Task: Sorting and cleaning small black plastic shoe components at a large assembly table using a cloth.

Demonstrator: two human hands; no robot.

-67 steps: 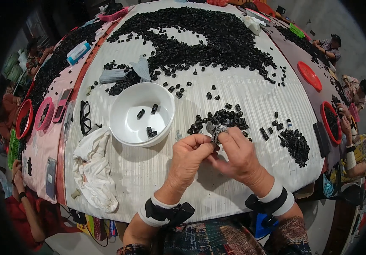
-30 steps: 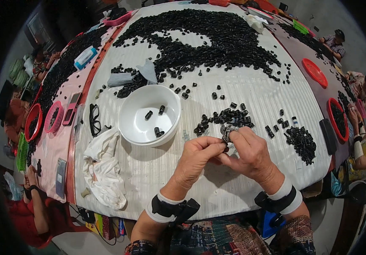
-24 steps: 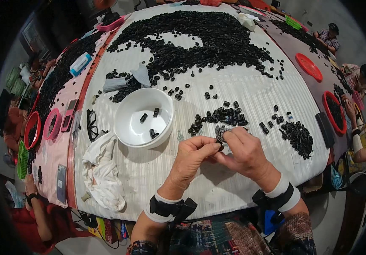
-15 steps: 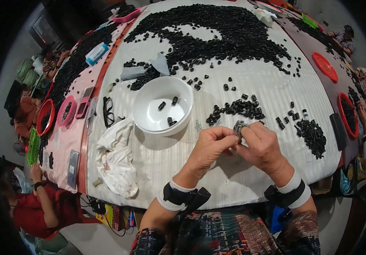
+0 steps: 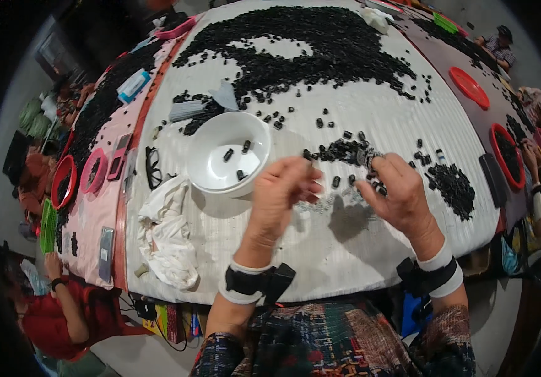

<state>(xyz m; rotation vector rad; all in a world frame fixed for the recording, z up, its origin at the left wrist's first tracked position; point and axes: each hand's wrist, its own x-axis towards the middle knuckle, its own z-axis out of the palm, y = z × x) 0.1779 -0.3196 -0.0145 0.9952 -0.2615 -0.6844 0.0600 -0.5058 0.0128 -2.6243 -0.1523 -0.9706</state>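
Note:
My left hand [image 5: 280, 196] is over the cloth beside the white bowl [image 5: 198, 176]; its curled fingers are smeared by motion, so I cannot tell what they hold. A black piece [image 5: 307, 154] shows at its fingertips, but whether it is held or lies behind is unclear. My right hand [image 5: 403, 191] has its fingers bent round a small crumpled grey wad [image 5: 366, 155], its thumb apart and lower. Under and behind the wad lies a cluster of short black cylindrical pieces [image 5: 339, 151]. Several such pieces lie in the bowl.
A large spread of black pieces [image 5: 320, 56] covers the far table. A heap of thinner black parts [image 5: 452, 191] is at right, near a dark case [image 5: 492, 181]. Eyeglasses [image 5: 153, 168] and a white cloth bundle [image 5: 168, 235] lie left. People work at both side tables.
My hands, together before, have parted. The left has moved left toward the bowl. The right has moved up and right, with the grey wad still at its fingers.

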